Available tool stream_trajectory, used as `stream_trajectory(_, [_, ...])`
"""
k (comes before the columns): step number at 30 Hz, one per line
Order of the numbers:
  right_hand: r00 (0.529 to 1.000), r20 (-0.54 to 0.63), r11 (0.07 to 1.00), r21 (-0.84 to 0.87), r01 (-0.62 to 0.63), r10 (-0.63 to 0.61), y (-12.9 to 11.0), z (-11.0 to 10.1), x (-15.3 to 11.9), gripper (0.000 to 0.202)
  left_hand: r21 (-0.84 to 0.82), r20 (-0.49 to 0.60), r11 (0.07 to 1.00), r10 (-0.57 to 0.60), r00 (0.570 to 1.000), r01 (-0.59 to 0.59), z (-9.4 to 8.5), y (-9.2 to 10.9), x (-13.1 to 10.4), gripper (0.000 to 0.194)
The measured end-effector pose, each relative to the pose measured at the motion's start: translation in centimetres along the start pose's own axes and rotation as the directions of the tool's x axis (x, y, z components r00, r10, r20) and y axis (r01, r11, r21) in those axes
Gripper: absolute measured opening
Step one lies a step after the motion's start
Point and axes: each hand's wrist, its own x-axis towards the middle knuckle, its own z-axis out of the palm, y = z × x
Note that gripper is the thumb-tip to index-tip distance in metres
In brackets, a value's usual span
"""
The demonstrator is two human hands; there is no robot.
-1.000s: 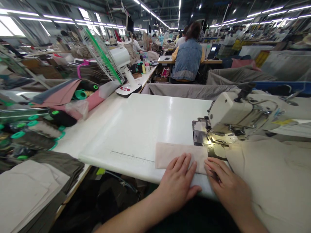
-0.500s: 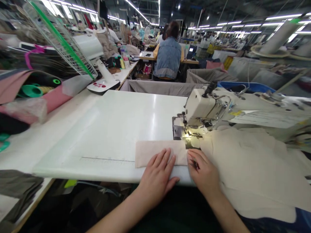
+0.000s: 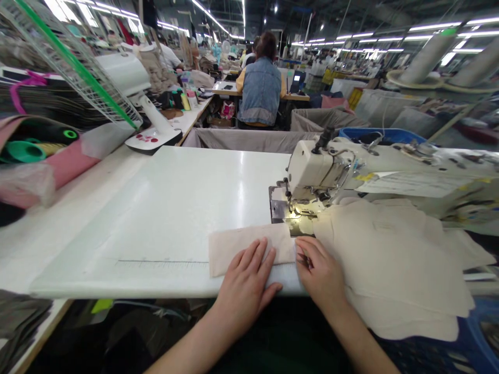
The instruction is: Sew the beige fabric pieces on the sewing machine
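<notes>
A folded beige fabric piece (image 3: 226, 252) lies on the white table, just in front of the sewing machine's needle plate (image 3: 302, 227). My left hand (image 3: 245, 278) rests flat on it, fingers spread, thumb out toward the table edge. At the fabric's right end is my right hand (image 3: 323, 272), with thumb and forefinger pinched together. A small dark object shows among its curled fingers, too covered to name. The sewing machine head (image 3: 312, 169) stands just beyond, its lamp lighting the needle area. Several larger beige fabric panels (image 3: 397, 265) lie piled right of my right hand.
A white fan (image 3: 125, 78) with a green-edged guard stands at the left, near pink rolls (image 3: 74, 163). Ruler marks (image 3: 159, 262) run along the table's front. A blue crate (image 3: 481, 332) sits at lower right. Ahead, a person in a denim vest (image 3: 260, 91) sits facing away.
The view has shifted slightly to the right. The folded fabric has turned a little, its left end now nearer the table's front edge. Both hands keep nearly the same pose.
</notes>
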Motion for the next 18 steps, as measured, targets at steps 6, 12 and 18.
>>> stream_trajectory(6, [1.0, -0.016, 1.0, 0.017, 0.027, -0.026, 0.0, 0.0, 0.0, 0.018, -0.112, 0.098, 0.994, -0.008, 0.995, 0.019, -2.0, -0.3, 0.6, 0.04])
stream_trajectory(12, [0.996, -0.013, 0.996, 0.018, 0.086, -0.086, -0.5, -0.2, -0.1, 0.012, -0.213, 0.176, 0.977, 0.012, 0.984, 0.027, -2.9, -0.7, 1.7, 0.025])
stream_trajectory(18, [0.987, 0.052, 0.988, 0.046, 0.15, -0.152, -0.6, -0.4, -0.2, 0.014, -0.174, 0.283, 0.971, -0.109, 0.953, 0.163, -3.1, 0.8, 2.4, 0.025])
